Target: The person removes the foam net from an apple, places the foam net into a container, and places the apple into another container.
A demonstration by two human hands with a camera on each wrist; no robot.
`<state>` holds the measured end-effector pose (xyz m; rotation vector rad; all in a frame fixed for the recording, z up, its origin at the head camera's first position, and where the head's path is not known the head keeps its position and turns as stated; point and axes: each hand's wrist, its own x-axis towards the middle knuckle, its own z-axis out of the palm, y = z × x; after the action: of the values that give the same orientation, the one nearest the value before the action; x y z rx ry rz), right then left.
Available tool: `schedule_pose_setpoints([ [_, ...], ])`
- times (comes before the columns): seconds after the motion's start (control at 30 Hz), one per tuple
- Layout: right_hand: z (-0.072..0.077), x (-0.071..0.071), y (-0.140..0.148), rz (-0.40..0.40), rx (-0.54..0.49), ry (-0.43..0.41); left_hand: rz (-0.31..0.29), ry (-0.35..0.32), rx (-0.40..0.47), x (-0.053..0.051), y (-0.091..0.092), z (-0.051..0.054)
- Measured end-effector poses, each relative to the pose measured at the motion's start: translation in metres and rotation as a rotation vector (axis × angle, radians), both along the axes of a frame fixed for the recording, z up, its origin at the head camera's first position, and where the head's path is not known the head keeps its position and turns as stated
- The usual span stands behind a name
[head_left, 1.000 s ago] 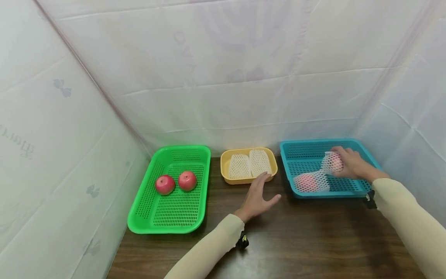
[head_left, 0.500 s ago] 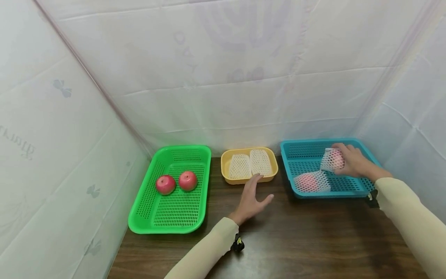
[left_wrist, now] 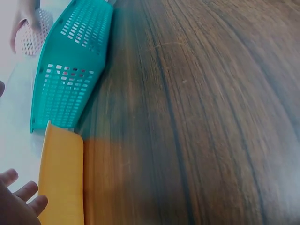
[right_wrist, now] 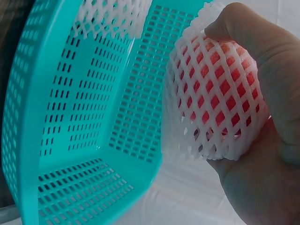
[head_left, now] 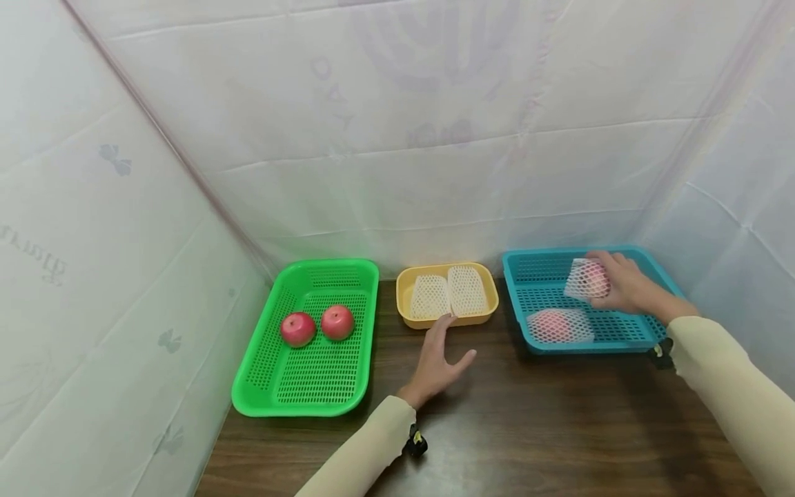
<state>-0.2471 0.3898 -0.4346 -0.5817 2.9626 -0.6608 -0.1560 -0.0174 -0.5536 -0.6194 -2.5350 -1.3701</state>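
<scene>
My right hand [head_left: 626, 284] grips an apple in a white foam net [head_left: 589, 279] over the blue basket [head_left: 621, 346]. Through the mesh, in the right wrist view, the red skin of the netted apple [right_wrist: 215, 93] shows, with thumb and fingers around it. Another netted apple [head_left: 554, 326] lies at the basket's front left. My left hand [head_left: 433, 362] holds nothing; its fingers are spread above the table, just in front of the yellow tray [head_left: 405, 319]. Two flat white foam nets [head_left: 468, 290] lie side by side in that tray.
On the left stands a green basket [head_left: 253, 386] with two bare red apples [head_left: 298, 329]. Brown wooden table [head_left: 528, 428] runs along the front. White sheeting [head_left: 373, 186] rises behind the containers and on both sides.
My right hand has lifted the netted apple slightly and shifted it a little left, away from the other netted apple. My left hand has drawn back leftward and down from the yellow tray.
</scene>
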Motion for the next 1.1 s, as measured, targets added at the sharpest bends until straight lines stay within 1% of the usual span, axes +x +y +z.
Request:
schedule_pose_setpoints([
  [0.2, -0.002, 0.003, -0.005, 0.01, -0.027, -0.006, 0.01, -0.011, 0.012, 0.001, -0.011, -0.001],
  [0.37, 0.0, 0.008, -0.012, 0.022, -0.034, -0.021, 0.019, -0.022, 0.006, 0.003, -0.018, -0.003],
  [0.53, 0.001, 0.013, -0.02, 0.034, -0.057, -0.02, 0.025, 0.004, 0.002, 0.007, -0.025, -0.003],
  [0.63, 0.001, 0.016, -0.024, 0.038, -0.073, -0.018, 0.028, 0.013, 0.001, 0.009, -0.027, -0.003],
  [0.8, 0.002, 0.02, -0.034, 0.046, -0.073, -0.018, 0.028, 0.014, -0.015, 0.011, -0.03, -0.006],
  [0.9, 0.004, 0.022, -0.041, 0.053, -0.078, -0.014, 0.037, 0.022, -0.01, 0.013, -0.031, -0.007],
  [1.1, 0.006, 0.026, -0.053, 0.06, -0.089, -0.014, 0.052, 0.007, 0.001, 0.017, -0.035, -0.009],
])
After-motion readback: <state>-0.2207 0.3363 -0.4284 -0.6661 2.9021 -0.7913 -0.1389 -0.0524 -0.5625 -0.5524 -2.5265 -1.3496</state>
